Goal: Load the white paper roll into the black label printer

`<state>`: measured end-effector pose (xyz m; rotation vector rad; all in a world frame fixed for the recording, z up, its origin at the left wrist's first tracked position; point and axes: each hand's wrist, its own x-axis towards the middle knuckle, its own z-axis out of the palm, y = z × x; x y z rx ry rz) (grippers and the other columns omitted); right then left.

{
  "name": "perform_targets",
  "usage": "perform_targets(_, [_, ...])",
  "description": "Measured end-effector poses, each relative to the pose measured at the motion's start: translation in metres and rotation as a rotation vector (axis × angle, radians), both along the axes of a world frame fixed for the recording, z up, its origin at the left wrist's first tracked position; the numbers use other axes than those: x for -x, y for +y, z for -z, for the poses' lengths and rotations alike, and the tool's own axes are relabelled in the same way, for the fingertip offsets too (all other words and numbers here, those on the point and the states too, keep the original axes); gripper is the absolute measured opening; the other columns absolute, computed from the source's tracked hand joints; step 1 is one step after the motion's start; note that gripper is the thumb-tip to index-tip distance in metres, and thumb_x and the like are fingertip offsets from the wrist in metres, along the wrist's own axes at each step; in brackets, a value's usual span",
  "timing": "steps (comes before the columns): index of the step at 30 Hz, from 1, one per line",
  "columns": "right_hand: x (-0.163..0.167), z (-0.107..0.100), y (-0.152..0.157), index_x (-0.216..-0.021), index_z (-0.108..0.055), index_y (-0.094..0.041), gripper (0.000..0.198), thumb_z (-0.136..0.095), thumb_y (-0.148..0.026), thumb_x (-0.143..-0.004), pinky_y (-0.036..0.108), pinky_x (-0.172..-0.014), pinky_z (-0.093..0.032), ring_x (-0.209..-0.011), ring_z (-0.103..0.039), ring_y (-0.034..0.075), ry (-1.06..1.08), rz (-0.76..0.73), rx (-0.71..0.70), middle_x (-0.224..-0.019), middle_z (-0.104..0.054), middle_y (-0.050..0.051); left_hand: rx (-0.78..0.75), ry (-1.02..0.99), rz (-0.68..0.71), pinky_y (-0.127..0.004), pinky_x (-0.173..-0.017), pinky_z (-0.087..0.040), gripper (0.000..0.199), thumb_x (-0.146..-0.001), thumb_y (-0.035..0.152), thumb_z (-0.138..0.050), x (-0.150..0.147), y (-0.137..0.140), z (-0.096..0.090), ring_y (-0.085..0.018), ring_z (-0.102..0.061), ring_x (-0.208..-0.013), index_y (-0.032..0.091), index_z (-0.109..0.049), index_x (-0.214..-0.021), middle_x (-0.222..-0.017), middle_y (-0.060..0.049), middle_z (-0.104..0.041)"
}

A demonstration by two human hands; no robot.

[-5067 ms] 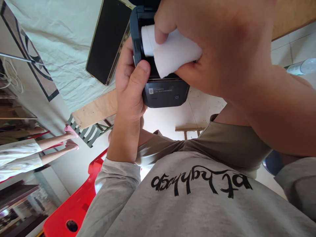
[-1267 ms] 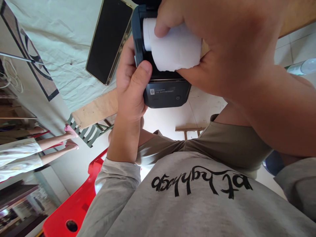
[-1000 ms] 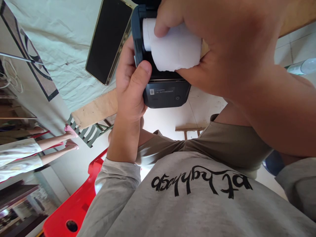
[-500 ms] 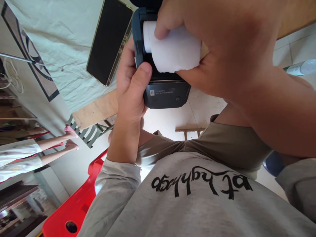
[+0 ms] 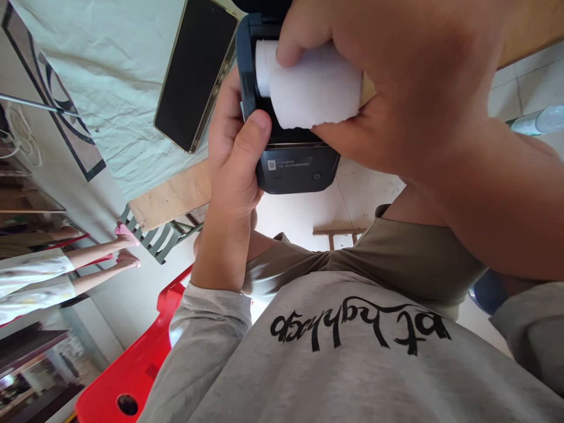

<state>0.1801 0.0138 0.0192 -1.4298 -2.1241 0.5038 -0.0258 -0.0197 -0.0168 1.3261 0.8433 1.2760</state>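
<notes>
A dark portable receipt printer [image 5: 299, 170] is gripped along its left side by my left hand [image 5: 240, 150], the thumb lying on its front corner. Its lid is up at the top edge of the view, mostly cut off. A white paper roll [image 5: 315, 88] sits partly inside the printer's compartment, its loose torn edge hanging toward me. My right hand [image 5: 396, 88] pinches the roll, fingers on top and thumb under the loose edge. That hand hides the printer's right side.
A smartphone [image 5: 196, 73] lies left of the printer on a pale cloth [image 5: 118, 70] over a wooden table [image 5: 171, 197]. At lower left stands a red plastic chair [image 5: 127, 364]. Another person's legs [image 5: 94, 270] show at far left, and a plastic bottle [image 5: 540, 121] at far right.
The paper roll and my right hand have shifted very slightly to the right. My left hand and the printer stay in place.
</notes>
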Motion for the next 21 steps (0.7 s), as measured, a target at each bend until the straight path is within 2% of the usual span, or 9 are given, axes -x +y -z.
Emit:
perform_targets(2, [-0.008, 0.005, -0.001, -0.133, -0.082, -0.023, 0.085, -0.012, -0.028, -0.086, -0.007, -0.113, -0.043, -0.129, -0.068, -0.003, -0.018, -0.062, -0.074, -0.127, -0.071, -0.020, 0.031, -0.014, -0.019, -0.042, -0.133, -0.050, 0.043, -0.091, 0.055, -0.093, -0.001, 0.000, -0.001, -0.034, -0.068, -0.146, 0.029, -0.088, -0.125, -0.129, 0.003, -0.083])
perform_targets(5, [-0.014, 0.018, 0.002, -0.137, -0.080, -0.019, 0.076, -0.029, -0.044, -0.087, -0.006, -0.110, -0.045, -0.136, -0.068, 0.004, 0.006, -0.117, -0.115, -0.137, -0.069, -0.018, 0.080, -0.041, -0.032, -0.042, -0.133, -0.051, 0.044, -0.084, 0.052, -0.099, -0.002, 0.001, -0.003, -0.037, -0.067, -0.147, 0.027, -0.090, -0.119, -0.125, 0.002, -0.084])
perform_targets(7, [-0.012, 0.031, 0.008, -0.136, -0.080, -0.017, 0.073, -0.038, -0.054, -0.089, -0.005, -0.107, -0.047, -0.133, -0.069, 0.005, 0.045, -0.106, -0.135, -0.138, -0.070, -0.016, 0.091, -0.047, -0.028, -0.041, -0.131, -0.052, 0.043, -0.083, 0.052, -0.100, -0.002, 0.001, -0.004, -0.037, -0.067, -0.146, 0.029, -0.090, -0.118, -0.125, 0.002, -0.084])
perform_targets(9, [-0.006, 0.048, 0.015, -0.140, -0.077, -0.016, 0.079, -0.043, -0.063, -0.088, -0.001, -0.106, -0.050, -0.129, -0.071, 0.006, 0.118, -0.072, -0.200, -0.136, -0.071, -0.013, 0.088, -0.041, -0.026, -0.041, -0.129, -0.052, 0.043, -0.086, 0.052, -0.097, -0.001, 0.000, -0.003, -0.038, -0.067, -0.145, 0.028, -0.090, -0.121, -0.125, 0.000, -0.084])
perform_targets(11, [-0.002, 0.063, 0.021, -0.151, -0.069, -0.012, 0.088, -0.042, -0.065, -0.086, 0.004, -0.115, -0.052, -0.136, -0.069, 0.010, 0.195, -0.049, -0.272, -0.136, -0.071, -0.012, 0.058, -0.026, -0.013, -0.042, -0.128, -0.052, 0.046, -0.089, 0.053, -0.094, 0.000, 0.000, -0.001, -0.039, -0.068, -0.143, 0.026, -0.088, -0.126, -0.125, -0.002, -0.083])
perform_targets(13, [-0.003, 0.072, 0.023, -0.149, -0.070, -0.011, 0.087, -0.037, -0.062, -0.087, 0.007, -0.120, -0.052, -0.141, -0.066, 0.011, 0.248, -0.078, -0.322, -0.141, -0.069, -0.014, 0.038, 0.005, -0.011, -0.043, -0.132, -0.050, 0.048, -0.092, 0.059, -0.088, 0.002, -0.001, 0.001, -0.039, -0.066, -0.147, 0.027, -0.087, -0.128, -0.128, -0.003, -0.082])
perform_targets(17, [-0.012, 0.071, 0.024, -0.145, -0.073, -0.015, 0.080, -0.031, -0.046, -0.084, 0.006, -0.116, -0.052, -0.132, -0.068, 0.008, 0.283, -0.168, -0.348, -0.139, -0.067, -0.018, 0.070, 0.036, -0.031, -0.045, -0.135, -0.049, 0.054, -0.091, 0.070, -0.082, 0.003, -0.002, 0.002, -0.043, -0.061, -0.156, 0.031, -0.085, -0.129, -0.134, -0.001, -0.080])
perform_targets(19, [-0.015, 0.070, 0.024, -0.145, -0.073, -0.016, 0.078, -0.036, -0.045, -0.083, 0.004, -0.115, -0.051, -0.129, -0.068, 0.007, 0.298, -0.196, -0.329, -0.137, -0.068, -0.018, 0.060, 0.030, -0.026, -0.049, -0.134, -0.049, 0.057, -0.089, 0.071, -0.085, 0.003, -0.002, 0.002, -0.044, -0.062, -0.155, 0.030, -0.085, -0.129, -0.131, -0.002, -0.081])
perform_targets(21, [-0.013, 0.073, 0.025, -0.146, -0.072, -0.015, 0.078, -0.034, -0.046, -0.085, 0.003, -0.118, -0.050, -0.134, -0.067, 0.007, 0.344, -0.196, -0.296, -0.140, -0.066, -0.018, 0.060, 0.027, -0.031, -0.052, -0.137, -0.045, 0.058, -0.088, 0.071, -0.087, 0.003, -0.002, 0.002, -0.044, -0.061, -0.155, 0.030, -0.085, -0.128, -0.131, -0.002, -0.081])
